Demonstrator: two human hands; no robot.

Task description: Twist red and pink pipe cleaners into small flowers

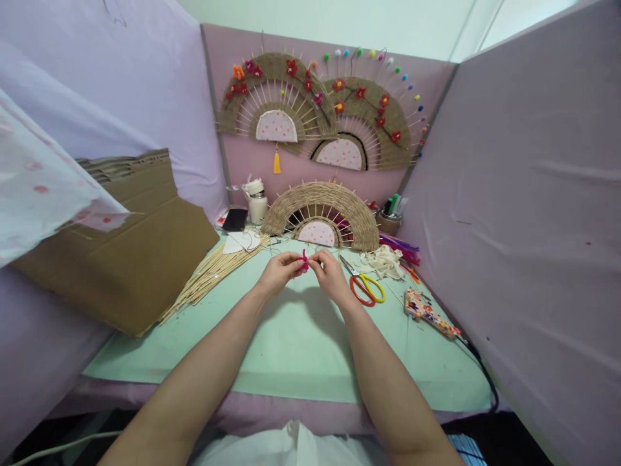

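Note:
A small magenta pipe cleaner point(305, 260), bent into a little looped shape, is held up between my two hands above the table. My left hand point(283, 270) pinches its left side between thumb and fingers. From the other side, the fingertips of my right hand point(328, 270) are closed on its right edge. Just behind my hands stands a woven half-round fan point(323, 194) with thin sticks and a spotted centre. Scissors point(365, 288) with one red and one yellow handle lie right of my right hand.
Thin sticks point(208, 275) and a large cardboard piece point(140, 259) are at left. A patterned glue gun point(429, 314) with a black cable lies right, near white fabric scraps point(383, 261) and purple pipe cleaners point(400, 244). A white bottle point(257, 204) stands behind; decorated fans point(281, 71) hang above.

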